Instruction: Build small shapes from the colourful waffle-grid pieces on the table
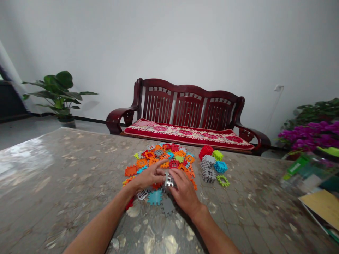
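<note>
A grey interlocking plastic tile with window-like cutouts (169, 180) is held up between my two hands over the pile. My left hand (148, 177) pinches its left edge, the index finger stretched out above it. On the other side, my right hand (184, 188) grips the tile with thumb and bent fingers. Behind and around both hands spreads a heap of loose interlocking tiles (131, 171) in orange, red, grey, blue and green. Close to my wrists lie a teal tile (155, 197), a flat grey tile (167, 206) and a white lattice tile (142, 194).
Right of the heap stand stacks of grey tiles (209, 174), red tiles (206, 151), blue tiles (220, 166) and green tiles (217, 155). A single green frame tile (223, 180) lies nearby. Purple flowers (312, 135) and a clear container (304, 173) are at far right; a wooden bench (188, 106) stands beyond.
</note>
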